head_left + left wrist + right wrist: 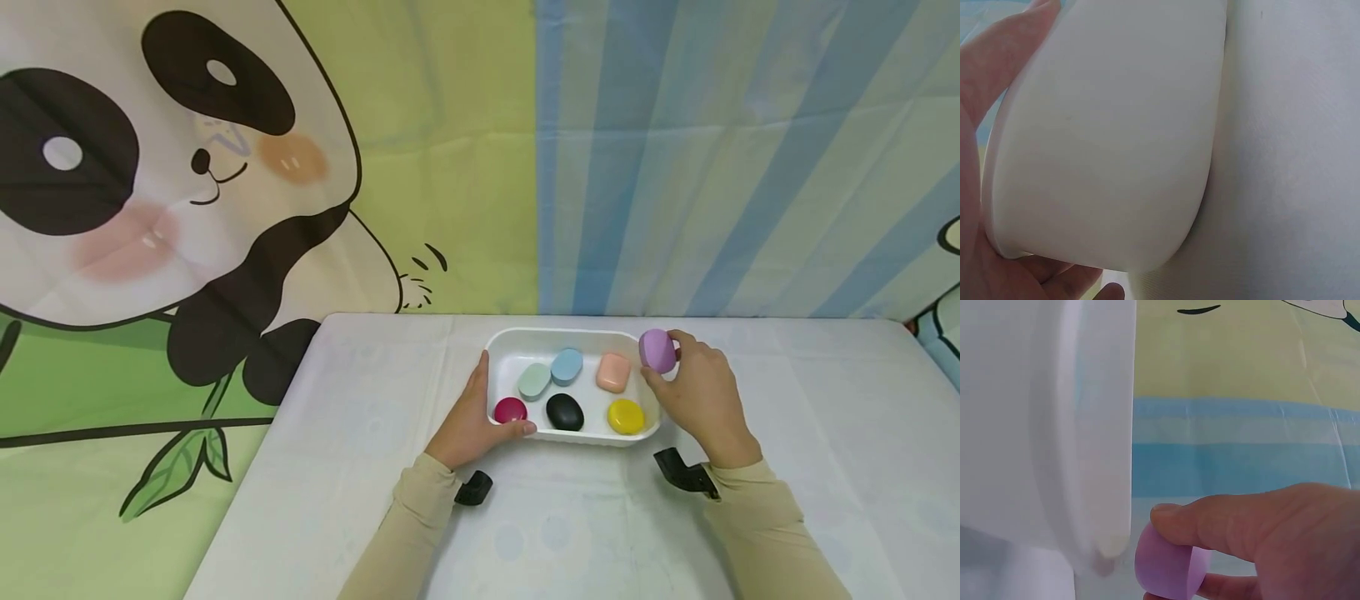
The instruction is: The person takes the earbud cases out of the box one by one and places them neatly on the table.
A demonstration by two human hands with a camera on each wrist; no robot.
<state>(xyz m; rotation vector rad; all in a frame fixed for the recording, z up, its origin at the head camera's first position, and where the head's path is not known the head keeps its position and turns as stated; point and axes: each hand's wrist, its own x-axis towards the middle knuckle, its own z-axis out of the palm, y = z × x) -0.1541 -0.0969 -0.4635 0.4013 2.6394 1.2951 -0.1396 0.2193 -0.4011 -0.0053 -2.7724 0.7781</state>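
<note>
A white, shallow tray [573,335] with rounded corners stands on the table. My left hand [476,421] grips its left end, thumb over the near rim, fingers along the side; the left wrist view shows the tray's outer wall [1110,137] close up. Just above the tray's far right corner, my right hand [697,396] pinches a purple oval block [657,351] between thumb and fingers. Inside the tray lie a mint-green piece [534,381], a blue piece [567,367], a peach square piece [613,372], a red piece [511,411], a black oval [565,412] and a yellow round piece [626,416].
White cloth covers the table [360,467]. Behind its far edge hangs a curtain [450,167] with a panda print and blue stripes. A black wrist mount [474,488] sits at the left cuff, another black mount [684,472] at the right cuff.
</note>
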